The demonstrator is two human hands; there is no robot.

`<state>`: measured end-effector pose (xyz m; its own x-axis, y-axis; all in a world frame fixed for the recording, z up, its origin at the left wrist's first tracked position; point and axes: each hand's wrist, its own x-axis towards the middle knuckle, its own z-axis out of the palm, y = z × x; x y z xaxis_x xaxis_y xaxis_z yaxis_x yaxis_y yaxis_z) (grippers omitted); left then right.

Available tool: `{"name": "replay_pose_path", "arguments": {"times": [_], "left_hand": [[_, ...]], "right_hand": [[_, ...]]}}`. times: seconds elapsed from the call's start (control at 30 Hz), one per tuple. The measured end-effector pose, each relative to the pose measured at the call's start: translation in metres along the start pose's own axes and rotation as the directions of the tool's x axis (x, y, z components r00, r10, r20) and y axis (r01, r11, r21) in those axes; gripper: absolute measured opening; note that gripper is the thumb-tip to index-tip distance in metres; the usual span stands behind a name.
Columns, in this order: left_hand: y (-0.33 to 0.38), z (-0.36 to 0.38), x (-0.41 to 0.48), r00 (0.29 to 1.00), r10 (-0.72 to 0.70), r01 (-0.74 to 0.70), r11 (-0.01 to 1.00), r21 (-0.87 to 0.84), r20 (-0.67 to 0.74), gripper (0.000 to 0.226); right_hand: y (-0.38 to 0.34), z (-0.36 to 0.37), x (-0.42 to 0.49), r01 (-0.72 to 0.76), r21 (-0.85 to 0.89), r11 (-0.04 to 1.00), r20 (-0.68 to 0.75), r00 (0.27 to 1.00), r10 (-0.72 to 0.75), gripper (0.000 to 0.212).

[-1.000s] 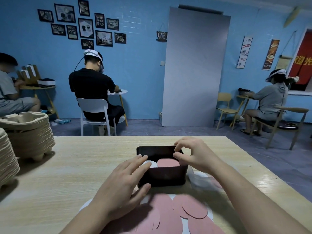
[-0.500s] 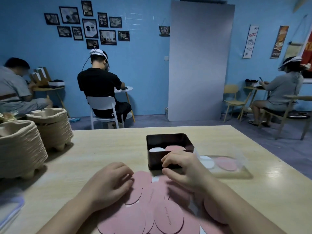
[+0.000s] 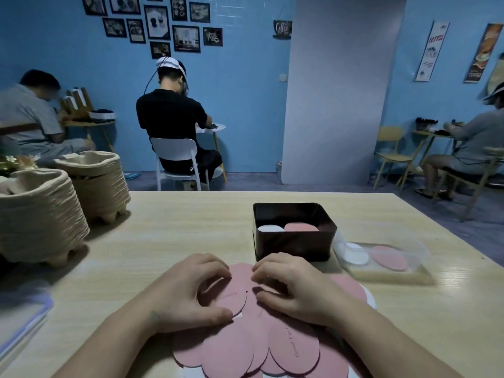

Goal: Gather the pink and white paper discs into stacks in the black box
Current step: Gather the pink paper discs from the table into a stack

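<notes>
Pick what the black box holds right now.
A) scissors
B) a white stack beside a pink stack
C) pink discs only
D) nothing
B: inside the black box, a white stack sits beside a pink stack, white on the left.

The scene is dim, with a cool blue cast and darkened corners. Soft glare lies on the tabletop to the right of the right hand. It and the left hand cast short dark shadows on the pink discs beneath them. Far left of the hands the picture smears into blur, and lines bend near the edges.
</notes>
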<state>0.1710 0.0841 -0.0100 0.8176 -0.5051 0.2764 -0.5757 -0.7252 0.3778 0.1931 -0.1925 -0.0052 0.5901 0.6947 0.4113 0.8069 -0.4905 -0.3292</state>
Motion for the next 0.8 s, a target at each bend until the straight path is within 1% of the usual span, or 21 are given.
{"name": "replay_pose_path", "arguments": {"times": [0.27, 0.37, 0.5, 0.6, 0.8], "left_hand": [[0.006, 0.003, 0.006, 0.997, 0.004, -0.004, 1.000, 0.007, -0.076, 0.042], [0.006, 0.005, 0.008, 0.994, -0.005, 0.005, 1.000, -0.002, -0.106, 0.040], [0.006, 0.010, 0.016, 0.989, -0.043, 0.044, 0.999, 0.002, -0.139, 0.045], [0.003, 0.011, 0.022, 0.988, -0.057, 0.061, 0.998, 0.024, -0.147, 0.053], [-0.005, 0.008, 0.012, 0.995, -0.042, 0.043, 0.999, 0.008, -0.086, 0.070]], "right_hand": [[-0.003, -0.002, -0.003, -0.028, -0.003, 1.000, -0.016, 0.999, 0.028, 0.015], [-0.003, 0.000, -0.003, -0.025, -0.009, 1.000, -0.014, 1.000, 0.025, 0.015], [-0.002, 0.002, -0.001, -0.035, -0.031, 0.999, 0.000, 0.999, 0.035, 0.016], [-0.002, 0.002, 0.000, -0.038, -0.041, 0.998, 0.000, 0.999, 0.039, 0.016], [-0.001, 0.001, -0.003, -0.058, -0.039, 0.998, 0.002, 0.998, 0.058, 0.018]]}}
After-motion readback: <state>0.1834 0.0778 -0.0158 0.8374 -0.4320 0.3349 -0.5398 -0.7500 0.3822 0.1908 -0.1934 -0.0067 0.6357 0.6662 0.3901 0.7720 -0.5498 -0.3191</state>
